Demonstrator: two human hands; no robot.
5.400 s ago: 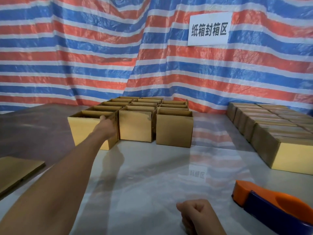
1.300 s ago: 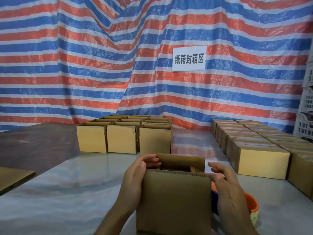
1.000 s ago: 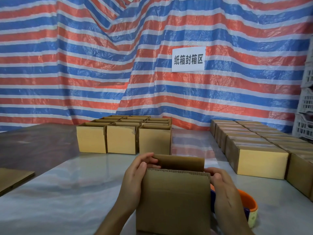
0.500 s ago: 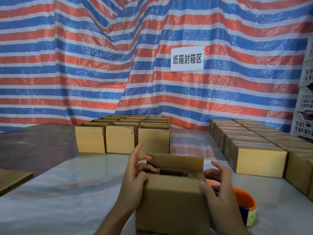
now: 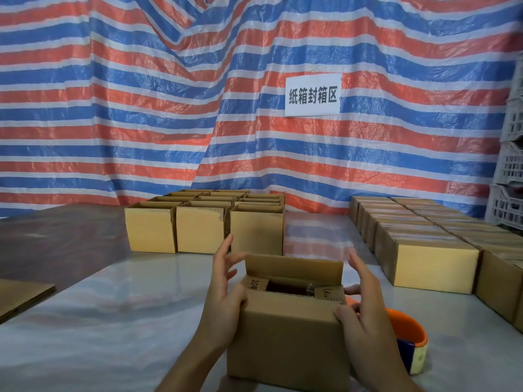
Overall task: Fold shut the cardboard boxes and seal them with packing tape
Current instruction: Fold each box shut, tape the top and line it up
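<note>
The fingers (image 5: 223,258) of the left hand (image 5: 226,295) are straight and spread, raised just beside the left edge of the upright far flap (image 5: 294,267). They grip nothing, and the thumb lies on the left corner of the near flap (image 5: 288,306), which is folded down flat. The right hand (image 5: 365,315) mirrors it: its fingers are extended and loose, reaching up near the far flap's right edge, with its thumb resting on the near flap's right corner. Between the two hands stands the cardboard box (image 5: 288,343), at the near edge of the pale tabletop (image 5: 127,321). Its two side flaps (image 5: 256,284) are turned in and a dark gap is left open on top. Just right of the box, partly hidden by the right wrist, lies an orange and blue tape dispenser (image 5: 407,335). Farther back, a block of open boxes (image 5: 203,230) stands left of centre, and rows of closed boxes (image 5: 424,250) run along the right side. A flat cardboard sheet (image 5: 19,298) lies at the far left. Behind everything hangs a red, white and blue striped tarp (image 5: 141,108) bearing a white sign (image 5: 312,94), with pale crates (image 5: 512,165) stacked at the right edge.
</note>
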